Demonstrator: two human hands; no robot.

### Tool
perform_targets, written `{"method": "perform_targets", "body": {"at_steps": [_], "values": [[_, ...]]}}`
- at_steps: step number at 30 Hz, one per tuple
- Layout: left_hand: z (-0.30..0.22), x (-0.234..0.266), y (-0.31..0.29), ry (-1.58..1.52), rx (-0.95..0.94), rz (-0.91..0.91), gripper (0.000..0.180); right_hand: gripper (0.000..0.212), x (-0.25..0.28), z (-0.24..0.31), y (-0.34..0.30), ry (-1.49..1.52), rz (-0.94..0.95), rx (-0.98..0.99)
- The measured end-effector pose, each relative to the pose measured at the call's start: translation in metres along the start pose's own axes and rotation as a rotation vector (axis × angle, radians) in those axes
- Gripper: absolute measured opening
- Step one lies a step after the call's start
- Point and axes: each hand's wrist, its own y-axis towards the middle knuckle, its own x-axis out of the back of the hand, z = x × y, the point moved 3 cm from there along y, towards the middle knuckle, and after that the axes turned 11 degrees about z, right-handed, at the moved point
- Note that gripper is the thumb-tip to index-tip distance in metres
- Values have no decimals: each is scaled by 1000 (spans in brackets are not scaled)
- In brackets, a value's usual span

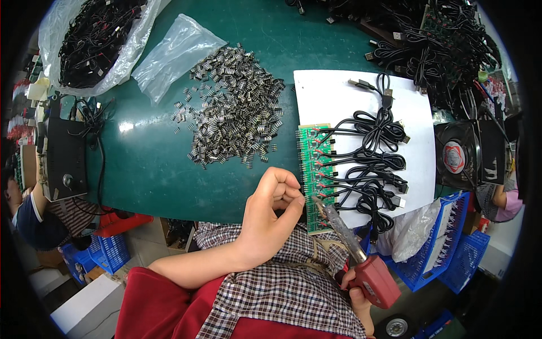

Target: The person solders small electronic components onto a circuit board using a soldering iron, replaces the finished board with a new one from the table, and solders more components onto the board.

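My right hand (pixel 358 296) grips a red-handled soldering gun (pixel 379 282). Its metal barrel slants up and left, with the tip close to the lower part of a green circuit board panel (pixel 317 148). Along the panel's left edge stick out rows of pins; red and black wires join its right side. Bundled black USB cables (pixel 375 135) run from there over a white sheet (pixel 330 93). My left hand (pixel 271 212) is closed in a pinch right at the panel's left edge, and whatever its fingertips hold is hidden.
A heap of small black pin headers (pixel 237 107) lies mid-table beside a clear plastic bag (pixel 172 56). Another bag (pixel 51 56) of black cables stands far left, above a black box (pixel 65 158). On the right are a fan (pixel 466 155), piled cables (pixel 451 45) and blue crates (pixel 435 248).
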Motion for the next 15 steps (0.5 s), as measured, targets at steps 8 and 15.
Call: {"method": "perform_targets", "body": {"at_steps": [8, 15], "values": [[4, 1, 0, -9, -36, -35, 20, 54, 3, -25, -19, -65, -92, 38], [0, 0, 0, 28, -18, -12, 20, 57, 3, -11, -14, -141, -6, 48]]}}
